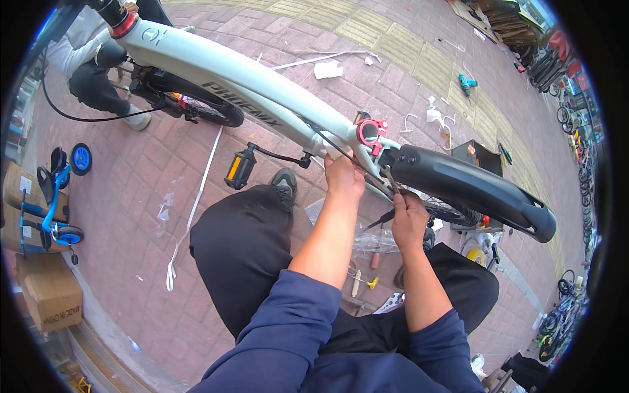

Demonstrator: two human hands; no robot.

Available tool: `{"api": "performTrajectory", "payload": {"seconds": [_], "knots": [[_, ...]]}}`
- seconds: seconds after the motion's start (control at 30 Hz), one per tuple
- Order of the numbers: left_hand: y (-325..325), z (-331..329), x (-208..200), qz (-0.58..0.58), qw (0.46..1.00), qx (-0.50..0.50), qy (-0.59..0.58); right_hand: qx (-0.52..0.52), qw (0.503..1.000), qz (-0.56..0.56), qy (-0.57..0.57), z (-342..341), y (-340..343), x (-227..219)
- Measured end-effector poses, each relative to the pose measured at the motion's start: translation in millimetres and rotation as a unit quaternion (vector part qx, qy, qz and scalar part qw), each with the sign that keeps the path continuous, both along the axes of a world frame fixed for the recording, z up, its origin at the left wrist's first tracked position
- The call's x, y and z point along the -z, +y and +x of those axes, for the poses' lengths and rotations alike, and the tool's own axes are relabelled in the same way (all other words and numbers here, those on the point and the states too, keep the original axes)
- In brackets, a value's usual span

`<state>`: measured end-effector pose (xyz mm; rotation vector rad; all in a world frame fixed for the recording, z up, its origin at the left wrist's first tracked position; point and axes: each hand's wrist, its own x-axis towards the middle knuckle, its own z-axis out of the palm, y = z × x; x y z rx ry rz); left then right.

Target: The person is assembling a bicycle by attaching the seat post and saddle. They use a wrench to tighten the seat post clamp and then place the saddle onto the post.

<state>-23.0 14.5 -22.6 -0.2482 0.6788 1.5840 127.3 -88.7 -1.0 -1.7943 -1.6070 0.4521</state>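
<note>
A pale grey-green bicycle frame (262,108) crosses the view from upper left toward the right, with a red seat clamp (371,132) on its open seat tube. Beside it a black rear mudguard (468,177) covers the back wheel. My right hand (411,219) is closed on a metal wrench (390,178), whose jaw is up by the mudguard's front end. Just below the seat tube, my left hand (344,177) presses against the frame with bent fingers. Its fingertips go behind the tubing, and what they grip is hidden. A black pedal (240,169) sticks out on its crank.
Between my feet lie plastic wrapping, a yellow-handled tool (373,283) and a flat spanner (390,303). A teal power drill (466,84) and a dark open box (477,156) are on the paving. At left stand a blue child's bike (54,206) and cartons (49,291). Another person (98,85) sits upper left.
</note>
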Motion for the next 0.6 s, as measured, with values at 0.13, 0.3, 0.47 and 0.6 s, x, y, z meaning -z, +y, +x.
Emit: {"api": "performTrajectory", "payload": {"seconds": [0.13,0.3,0.47,0.6], "knots": [[7.1,2.8,12.6,0.03,0.999,0.002,0.024,-0.013,1.0,0.017,0.006,-2.6,-0.2,-1.3],[5.3,6.9,7.6,0.044,0.999,0.024,0.013,-0.01,1.0,0.015,0.001,0.0,0.1,-0.3],[5.0,3.9,5.1,0.036,0.999,-0.003,0.039,-0.012,1.0,0.015,0.02,-2.3,0.2,-2.1],[6.9,0.1,9.8,0.033,0.999,0.014,0.039,-0.012,1.0,0.021,0.021,-2.8,0.2,-3.0]]}}
